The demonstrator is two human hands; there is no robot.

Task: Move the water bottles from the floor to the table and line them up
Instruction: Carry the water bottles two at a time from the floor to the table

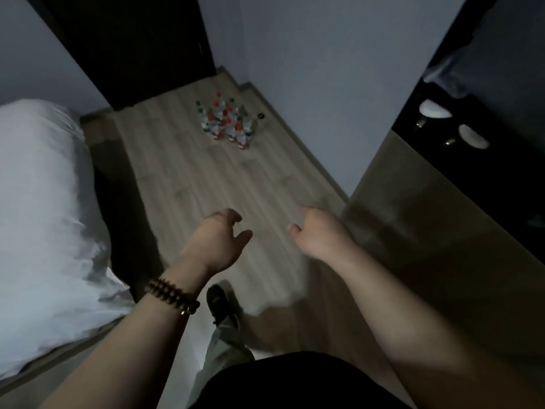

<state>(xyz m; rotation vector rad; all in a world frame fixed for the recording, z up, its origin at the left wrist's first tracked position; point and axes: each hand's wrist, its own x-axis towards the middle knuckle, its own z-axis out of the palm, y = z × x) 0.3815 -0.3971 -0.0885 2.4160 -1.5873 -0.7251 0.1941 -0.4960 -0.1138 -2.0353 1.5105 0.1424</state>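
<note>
Floor (188,178): pale wood planks forming a corridor that runs from the lower centre to the upper centre of the frame. Left edge is set by a bed (44,202) with white bedding and a dark gap below its side. Right edge is set by a grey wall (309,84) with a skirting strip, then the corner of a wood-topped desk (413,231) at the right of the frame. A dark door (132,45) closes the upper left. The planks between hands and bottles are bare.

Water bottles (228,122): a tight upright cluster on the floor at upper centre, close to the wall's stepped corner. A small dark round object (260,115) lies just beside them, on their right.

Left hand (216,237) and right hand (318,231): both held out over the floor at mid frame, well apart from the bottles, which stand beyond the fingers. Fingers on both are loosely curled and hold nothing. Beaded bracelet (172,296) on the left wrist. One dark shoe (219,302) is on the planks below the left hand.

Labels: red and green caps and bands show. The print is too small and blurred to read.
</note>
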